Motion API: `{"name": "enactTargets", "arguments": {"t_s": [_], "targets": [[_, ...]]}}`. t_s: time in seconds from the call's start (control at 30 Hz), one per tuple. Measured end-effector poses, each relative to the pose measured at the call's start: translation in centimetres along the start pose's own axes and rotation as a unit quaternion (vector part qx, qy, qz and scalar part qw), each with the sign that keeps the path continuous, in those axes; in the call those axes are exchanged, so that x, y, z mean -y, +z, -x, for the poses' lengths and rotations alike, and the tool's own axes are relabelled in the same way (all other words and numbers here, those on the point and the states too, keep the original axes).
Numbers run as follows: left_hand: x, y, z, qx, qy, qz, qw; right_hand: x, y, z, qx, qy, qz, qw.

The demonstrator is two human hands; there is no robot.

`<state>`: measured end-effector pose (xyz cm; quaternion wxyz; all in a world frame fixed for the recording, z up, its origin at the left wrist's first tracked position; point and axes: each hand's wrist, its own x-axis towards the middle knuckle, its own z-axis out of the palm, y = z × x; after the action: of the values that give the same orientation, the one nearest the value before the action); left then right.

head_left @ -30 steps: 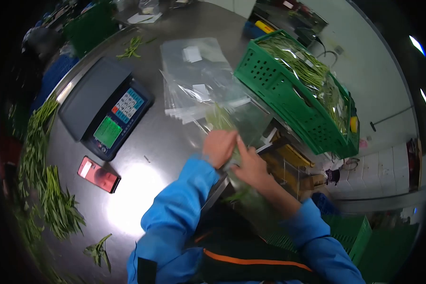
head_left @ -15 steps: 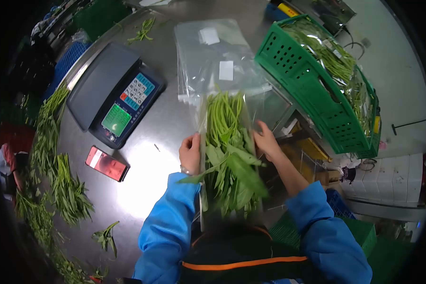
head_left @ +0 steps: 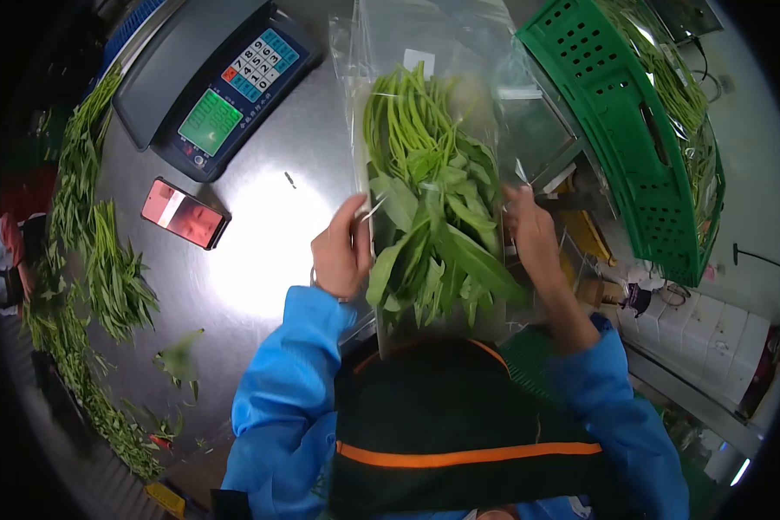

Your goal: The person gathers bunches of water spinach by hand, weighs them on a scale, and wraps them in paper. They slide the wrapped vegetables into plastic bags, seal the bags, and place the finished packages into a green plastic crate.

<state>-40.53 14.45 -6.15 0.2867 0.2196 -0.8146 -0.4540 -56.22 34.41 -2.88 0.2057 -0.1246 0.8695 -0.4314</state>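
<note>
A bunch of long-stemmed leafy greens (head_left: 433, 208) lies lengthwise in front of me, stems pointing away and leaves toward my body. Around it is a clear plastic bag (head_left: 485, 113). On the left edge of the bag, my left hand (head_left: 341, 249) is closed with thumb and fingers pinched together. My right hand (head_left: 531, 234) grips the opposite edge, slightly blurred, beside the leaves. A white label (head_left: 419, 62) shows on the plastic beyond the stems.
A digital scale (head_left: 221, 100) and a phone (head_left: 185, 213) are on the metal table (head_left: 260, 286) to the left. More greens (head_left: 117, 277) line its left edge, near a blurred leaf (head_left: 180, 354). A green crate (head_left: 615, 121) of bagged greens stands right.
The view has shifted, so the scale and phone sit higher in it. The leaf sticking out left of the bunch is gone from there. A blurred leaf now appears by the loose sprig.
</note>
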Motion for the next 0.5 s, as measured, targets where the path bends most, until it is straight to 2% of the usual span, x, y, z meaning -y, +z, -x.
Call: {"name": "enactTargets", "arguments": {"t_s": [0.03,0.07,0.13,0.17,0.23,0.3,0.33,0.4,0.5], "targets": [[-0.2,-0.3,0.3,-0.006,0.059,-0.025,0.998,0.1,-0.4,1.5,0.018,0.050,-0.048,0.997],[-1.0,-0.7,1.4,-0.004,0.070,-0.020,0.997,-0.1,-0.7,3.0,0.037,0.102,-0.095,0.990],[-0.6,-0.4,3.0,-0.012,0.168,-0.048,0.985,-0.2,-0.6,4.7,0.052,0.104,-0.133,0.984],[-0.8,0.0,3.2,-0.039,0.155,-0.018,0.987,-0.1,-0.5,4.8,0.040,0.106,-0.120,0.986],[-1.1,-0.2,2.9,-0.024,0.151,-0.028,0.988,-0.3,-0.5,5.4,0.023,0.104,-0.107,0.988],[-0.9,-1.3,4.9,0.022,0.149,-0.055,0.987,-1.2,-0.6,7.3,0.027,0.005,-0.081,0.996],[-0.3,-1.7,6.4,0.055,0.124,-0.031,0.990,-0.9,-1.5,8.3,0.093,0.017,-0.027,0.995],[-0.2,-2.3,8.0,0.081,0.108,-0.052,0.989,-2.6,-0.4,9.4,0.041,0.000,-0.054,0.998],[0.0,-2.2,7.8,0.067,0.086,-0.022,0.994,-2.6,-0.7,9.3,0.047,0.042,-0.037,0.997]]}}
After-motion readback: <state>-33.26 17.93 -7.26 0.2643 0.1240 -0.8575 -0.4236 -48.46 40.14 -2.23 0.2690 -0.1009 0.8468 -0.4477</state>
